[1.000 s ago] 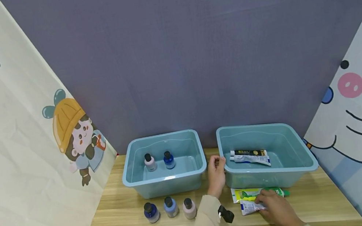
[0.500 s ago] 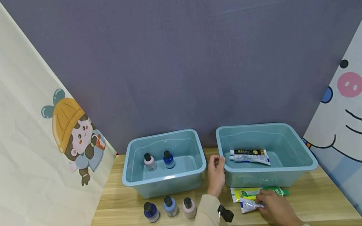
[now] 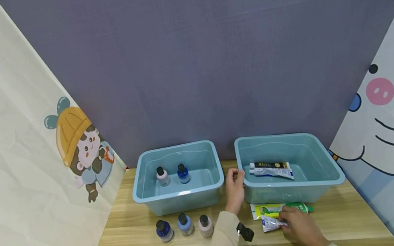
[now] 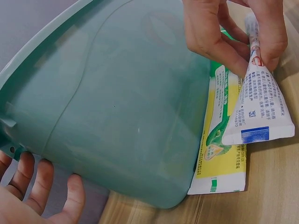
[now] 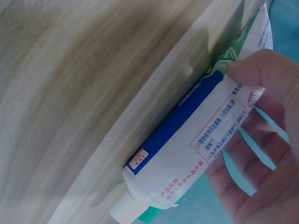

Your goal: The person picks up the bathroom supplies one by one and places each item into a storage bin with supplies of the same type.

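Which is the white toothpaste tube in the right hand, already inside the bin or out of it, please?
Out. The right hand pinches the white tube above the table, in front of the right bin.

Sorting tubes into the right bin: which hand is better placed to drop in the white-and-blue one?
Probably the right hand: it already pinches the white-and-blue tube just in front of the right bin. The left hand grips that bin's left rim, steadying it.

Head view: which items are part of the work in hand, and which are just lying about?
In hand:
right hand gripping white tube
left hand on right bin
green tube
black-labelled tube

Lying about:
left bin
bottles
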Demonstrator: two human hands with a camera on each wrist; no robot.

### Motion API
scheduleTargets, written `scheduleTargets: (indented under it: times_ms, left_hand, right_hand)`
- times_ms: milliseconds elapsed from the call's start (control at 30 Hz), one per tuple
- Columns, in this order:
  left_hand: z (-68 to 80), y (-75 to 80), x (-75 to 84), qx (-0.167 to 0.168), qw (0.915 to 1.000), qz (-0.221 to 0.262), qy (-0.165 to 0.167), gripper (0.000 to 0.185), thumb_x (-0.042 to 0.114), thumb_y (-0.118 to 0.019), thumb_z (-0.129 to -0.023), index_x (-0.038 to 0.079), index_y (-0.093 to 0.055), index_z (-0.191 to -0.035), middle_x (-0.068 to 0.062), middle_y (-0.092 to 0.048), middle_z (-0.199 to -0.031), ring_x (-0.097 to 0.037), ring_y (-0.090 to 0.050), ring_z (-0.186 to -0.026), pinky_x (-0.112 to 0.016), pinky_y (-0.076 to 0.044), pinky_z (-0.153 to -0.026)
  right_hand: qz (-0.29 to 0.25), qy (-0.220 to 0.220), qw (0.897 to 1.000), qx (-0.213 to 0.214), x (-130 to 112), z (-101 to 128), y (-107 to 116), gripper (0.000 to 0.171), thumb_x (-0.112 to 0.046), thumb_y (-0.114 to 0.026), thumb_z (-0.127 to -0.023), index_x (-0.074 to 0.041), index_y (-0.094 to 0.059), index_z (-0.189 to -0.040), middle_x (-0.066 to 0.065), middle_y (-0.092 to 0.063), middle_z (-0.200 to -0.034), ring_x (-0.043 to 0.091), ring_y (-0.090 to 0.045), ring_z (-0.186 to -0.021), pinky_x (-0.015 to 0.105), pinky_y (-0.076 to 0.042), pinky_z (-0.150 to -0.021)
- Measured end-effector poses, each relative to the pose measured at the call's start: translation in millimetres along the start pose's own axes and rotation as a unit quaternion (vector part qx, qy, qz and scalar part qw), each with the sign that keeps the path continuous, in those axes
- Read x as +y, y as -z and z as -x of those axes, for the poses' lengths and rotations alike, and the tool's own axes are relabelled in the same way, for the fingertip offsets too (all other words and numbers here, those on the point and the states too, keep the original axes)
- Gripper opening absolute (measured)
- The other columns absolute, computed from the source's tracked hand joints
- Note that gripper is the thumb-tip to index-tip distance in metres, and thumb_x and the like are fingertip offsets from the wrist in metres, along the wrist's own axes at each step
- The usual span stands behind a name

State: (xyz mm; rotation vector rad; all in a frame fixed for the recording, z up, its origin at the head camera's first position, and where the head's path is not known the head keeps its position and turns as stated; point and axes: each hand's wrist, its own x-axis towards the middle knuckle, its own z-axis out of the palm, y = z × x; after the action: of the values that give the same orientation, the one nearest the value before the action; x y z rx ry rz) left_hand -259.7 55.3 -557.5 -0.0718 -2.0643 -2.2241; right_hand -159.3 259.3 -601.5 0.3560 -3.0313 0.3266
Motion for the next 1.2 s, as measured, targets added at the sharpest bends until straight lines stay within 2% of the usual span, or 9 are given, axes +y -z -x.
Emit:
scheduleTargets:
  times_ms: [200,467,767,967,1200]
  left_hand:
    - [-0.4,-0.2,-0.5,0.001,1.0000,-0.001,-0.002,0.020,0.030,-0.056,-0.106,0.010,-0.059,-0.106,0.000,-0.054,-0.094,-0.010,-0.047,-0.078,-0.026,-0.043,-0.070]
    - [-0.2,-0.4,0.8,0.004,1.0000,0.003,-0.002,0.020,0.029,-0.056,-0.106,0.009,-0.059,-0.106,0.000,-0.053,-0.093,-0.010,-0.047,-0.077,-0.026,-0.043,-0.068]
    - [-1.0,0.0,-0.8,-0.002,0.9999,0.011,0.003,0.019,0.028,-0.057,-0.105,0.010,-0.059,-0.106,0.002,-0.052,-0.091,-0.011,-0.049,-0.074,-0.025,-0.046,-0.067]
    - [-0.7,-0.1,-0.5,-0.002,0.9999,0.011,0.004,0.020,0.029,-0.057,-0.106,0.009,-0.059,-0.106,0.001,-0.053,-0.092,-0.012,-0.049,-0.075,-0.026,-0.046,-0.067]
    - [-1.1,-0.4,-1.3,0.004,1.0000,0.005,0.004,0.019,0.029,-0.057,-0.105,0.010,-0.060,-0.106,0.001,-0.053,-0.092,-0.011,-0.049,-0.076,-0.025,-0.045,-0.068]
  right_hand:
    - [-0.005,-0.015,1.000,-0.002,1.6,-0.9,-3.7,0.022,-0.013,-0.081,-0.068,-0.029,-0.070,-0.077,-0.017,-0.060,-0.084,0.008,-0.062,-0.083,0.033,-0.056,-0.073]
    - [-0.028,-0.045,0.997,-0.050,0.6,-3.0,-1.1,0.022,-0.011,-0.081,-0.071,-0.024,-0.071,-0.085,-0.006,-0.071,-0.093,0.018,-0.066,-0.088,0.047,-0.058,-0.078]
    - [-0.037,-0.053,0.995,-0.075,-4.4,-1.6,3.4,0.024,-0.015,-0.087,-0.073,-0.024,-0.067,-0.084,-0.007,-0.070,-0.087,0.012,-0.056,-0.074,0.043,-0.055,-0.071]
    - [-0.060,-0.059,0.991,-0.100,-3.8,-0.9,7.5,0.024,-0.020,-0.087,-0.076,-0.026,-0.067,-0.088,-0.010,-0.068,-0.087,0.010,-0.053,-0.074,0.042,-0.054,-0.073]
    - [-0.068,-0.062,0.988,-0.121,-1.7,-1.7,7.6,0.025,-0.019,-0.087,-0.077,-0.026,-0.066,-0.089,-0.011,-0.067,-0.087,0.010,-0.051,-0.073,0.042,-0.054,-0.073]
